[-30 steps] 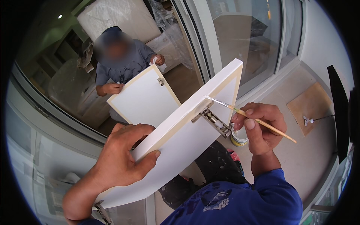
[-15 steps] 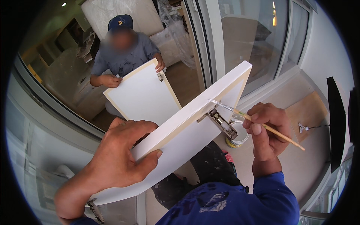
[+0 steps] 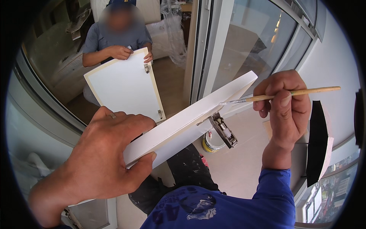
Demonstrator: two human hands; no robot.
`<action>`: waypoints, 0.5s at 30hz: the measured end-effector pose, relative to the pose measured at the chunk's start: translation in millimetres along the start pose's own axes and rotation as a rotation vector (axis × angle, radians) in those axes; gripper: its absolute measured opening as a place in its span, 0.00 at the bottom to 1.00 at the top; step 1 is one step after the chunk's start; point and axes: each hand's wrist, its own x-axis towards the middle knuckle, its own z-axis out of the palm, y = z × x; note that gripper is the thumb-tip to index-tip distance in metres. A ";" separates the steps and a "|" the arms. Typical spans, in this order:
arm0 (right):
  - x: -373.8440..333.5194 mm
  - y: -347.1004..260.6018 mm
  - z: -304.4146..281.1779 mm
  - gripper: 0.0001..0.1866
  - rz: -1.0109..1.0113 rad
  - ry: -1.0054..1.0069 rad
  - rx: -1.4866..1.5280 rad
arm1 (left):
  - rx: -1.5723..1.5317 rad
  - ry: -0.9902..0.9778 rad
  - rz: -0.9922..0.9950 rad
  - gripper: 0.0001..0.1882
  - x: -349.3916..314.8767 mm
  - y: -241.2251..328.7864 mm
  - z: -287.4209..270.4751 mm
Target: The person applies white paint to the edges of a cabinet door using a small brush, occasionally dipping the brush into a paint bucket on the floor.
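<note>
My left hand grips the near end of a white cabinet door, thumb on one face and fingers over the other. The door is tilted, its narrow edge facing up, with tan tape along the border. In my right hand is a thin wooden paintbrush, pinched between thumb and fingers. Its bristle tip touches or nearly touches the door's edge, just above a metal hinge fixed to the door. White paint shows on the ferrule and bristles.
A person in grey sits across from me, holding another white door with taped borders and hinges. A paint bucket stands on the floor beyond my knees. A sliding glass door frame lies ahead; a black panel is at right.
My right hand has moved up and right, bringing the brush from slanting down to nearly level. The door's far end has tipped slightly lower. The view has shifted, and the other person's hand has moved along their door.
</note>
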 end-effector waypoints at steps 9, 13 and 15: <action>3.4 3.1 -0.4 0.13 -0.001 -0.056 -0.081 | 0.010 -0.017 -0.010 0.20 0.6 -4.1 0.4; 6.2 3.2 5.4 0.12 0.011 -0.043 -0.094 | 0.016 -0.013 -0.003 0.20 -2.0 -6.7 -6.3; 6.8 3.7 5.0 0.11 0.008 -0.024 -0.112 | 0.012 -0.006 0.004 0.20 -2.5 -7.6 -6.7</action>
